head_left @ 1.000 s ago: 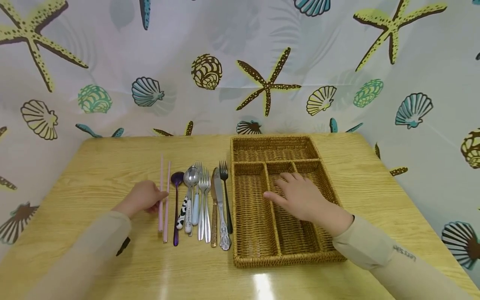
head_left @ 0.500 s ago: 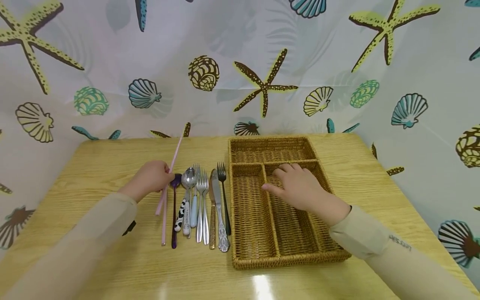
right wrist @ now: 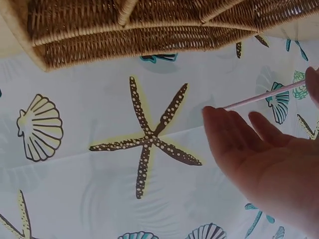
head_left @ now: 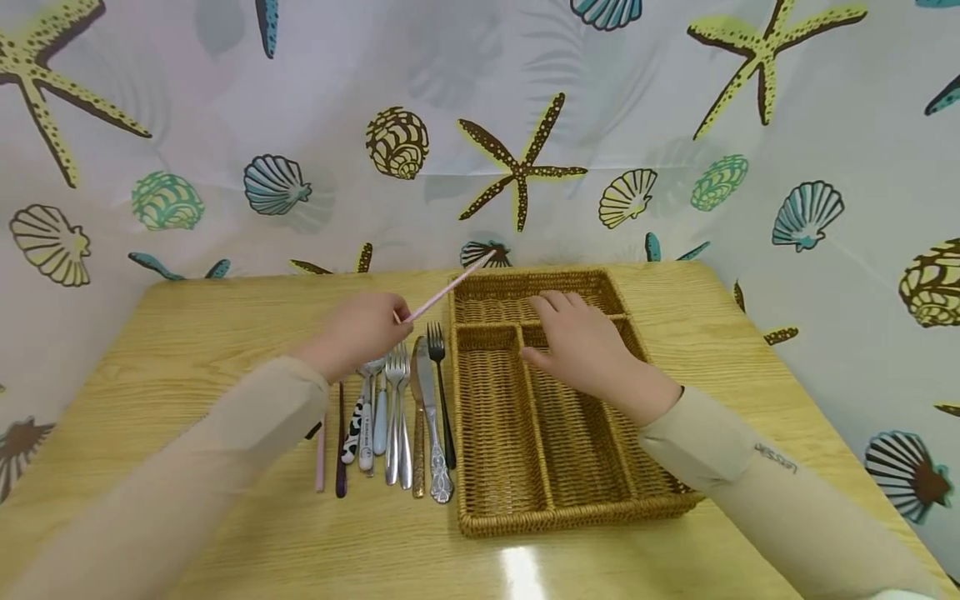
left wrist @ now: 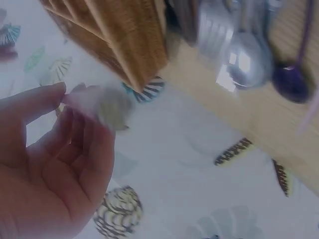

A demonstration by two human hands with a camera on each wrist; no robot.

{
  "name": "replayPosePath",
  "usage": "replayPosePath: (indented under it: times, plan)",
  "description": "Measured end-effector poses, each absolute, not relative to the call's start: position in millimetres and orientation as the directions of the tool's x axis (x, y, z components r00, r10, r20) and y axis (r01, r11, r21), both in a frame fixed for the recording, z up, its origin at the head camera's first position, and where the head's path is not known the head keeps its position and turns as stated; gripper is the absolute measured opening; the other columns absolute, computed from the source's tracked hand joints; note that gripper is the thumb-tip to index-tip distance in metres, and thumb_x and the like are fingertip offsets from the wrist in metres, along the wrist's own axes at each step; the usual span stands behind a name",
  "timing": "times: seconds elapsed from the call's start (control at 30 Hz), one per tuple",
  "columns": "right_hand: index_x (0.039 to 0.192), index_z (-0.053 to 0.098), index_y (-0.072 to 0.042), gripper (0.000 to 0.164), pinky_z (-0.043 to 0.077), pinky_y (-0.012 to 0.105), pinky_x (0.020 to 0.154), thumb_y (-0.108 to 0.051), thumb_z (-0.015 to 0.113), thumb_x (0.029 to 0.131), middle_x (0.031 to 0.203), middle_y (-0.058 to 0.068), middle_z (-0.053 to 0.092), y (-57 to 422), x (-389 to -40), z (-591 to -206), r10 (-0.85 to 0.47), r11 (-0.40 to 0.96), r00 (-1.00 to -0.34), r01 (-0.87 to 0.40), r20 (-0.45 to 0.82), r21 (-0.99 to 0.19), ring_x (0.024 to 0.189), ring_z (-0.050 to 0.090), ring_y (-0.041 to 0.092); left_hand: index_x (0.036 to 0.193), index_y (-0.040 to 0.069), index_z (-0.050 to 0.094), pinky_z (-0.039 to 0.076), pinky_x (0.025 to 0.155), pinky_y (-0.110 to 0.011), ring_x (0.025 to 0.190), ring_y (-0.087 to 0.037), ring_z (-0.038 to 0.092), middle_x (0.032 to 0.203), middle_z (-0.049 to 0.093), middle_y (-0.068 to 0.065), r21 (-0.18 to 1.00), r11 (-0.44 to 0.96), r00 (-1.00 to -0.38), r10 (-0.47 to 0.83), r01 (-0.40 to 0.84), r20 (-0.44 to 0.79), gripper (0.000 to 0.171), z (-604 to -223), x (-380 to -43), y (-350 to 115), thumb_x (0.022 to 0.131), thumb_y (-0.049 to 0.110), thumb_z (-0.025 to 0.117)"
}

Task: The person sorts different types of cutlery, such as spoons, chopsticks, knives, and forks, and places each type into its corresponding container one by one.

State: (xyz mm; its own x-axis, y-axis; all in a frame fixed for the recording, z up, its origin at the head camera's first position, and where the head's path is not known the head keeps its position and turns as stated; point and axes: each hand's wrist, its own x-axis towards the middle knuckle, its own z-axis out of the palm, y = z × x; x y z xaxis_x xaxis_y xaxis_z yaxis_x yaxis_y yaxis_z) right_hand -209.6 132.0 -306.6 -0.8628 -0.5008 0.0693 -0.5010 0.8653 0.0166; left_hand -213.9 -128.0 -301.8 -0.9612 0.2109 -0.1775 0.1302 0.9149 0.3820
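"Where's the chopstick (head_left: 450, 288)?"

"Pinched by the left hand (head_left: 362, 332), slanting near the basket (head_left: 525, 524); the right hand (head_left: 581, 346) is loosely spread."

"Risk?"

"A slack grip could let it swivel and snag the rim."

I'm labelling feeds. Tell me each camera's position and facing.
Head: on the head, facing forward, down at the tray; left hand, right hand and sleeves show.
Left wrist: worn there, facing the backdrop, tray and spoons; left hand shows.
Right wrist: worn there, facing backdrop and tray; right hand and part of left hand show.
Head and right wrist share the pink stick.
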Motion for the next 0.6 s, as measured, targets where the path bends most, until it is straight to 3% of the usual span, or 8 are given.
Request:
replayPosePath:
  times: [0.2,0.37,0.43,0.6]
  plan:
    - [0.135,0.042,0.000,0.066,0.047,0.041,0.093,-0.038,0.065,0.086,0.133,0.017,0.049,118.4,-213.1,-299.8,-0.538,0.843,-0.832,-0.535,0.132,0.063,0.122,0.048,0.032,0.107,0.006,0.065,0.039,0.051,-0.022,0.061,-0.012,0.052,0.089,0.067,-0.006,0.365,0.900,-0.944,0.303,0.239,-0.128,0.023,-296.7,-212.8,-90.9,0.096,0.021,0.051]
    - [0.128,0.050,-0.002,0.058,0.052,0.036,0.079,-0.034,0.069,0.084,0.127,0.014,0.053,112.6,-214.6,-301.2,-0.563,0.826,-0.817,-0.556,0.124,0.091,0.114,0.051,0.029,0.105,0.010,0.068,0.037,0.051,-0.023,0.058,-0.012,0.049,0.086,0.067,-0.004,0.325,0.894,-0.927,0.359,0.309,-0.106,0.022,-297.5,-210.1,-72.0,0.095,0.022,0.053]
    - [0.123,0.056,-0.005,0.050,0.052,0.033,0.072,-0.032,0.069,0.084,0.119,0.011,0.058,110.8,-214.8,-301.9,-0.578,0.815,-0.806,-0.567,0.123,0.116,0.105,0.055,0.027,0.103,0.011,0.069,0.037,0.051,-0.023,0.059,-0.012,0.049,0.084,0.066,-0.002,0.319,0.888,-0.922,0.376,0.330,-0.094,0.020,-298.4,-209.1,-67.9,0.095,0.023,0.054]
    - [0.095,0.069,-0.014,0.014,0.049,0.032,0.056,-0.025,0.066,0.087,0.088,0.001,0.068,105.8,-216.2,-303.6,-0.612,0.789,-0.780,-0.591,0.128,0.170,0.078,0.059,0.021,0.099,0.012,0.069,0.042,0.054,-0.024,0.062,-0.012,0.053,0.083,0.067,-0.001,0.336,0.871,-0.914,0.400,0.357,-0.066,0.018,-300.3,-207.1,-64.8,0.094,0.023,0.056]
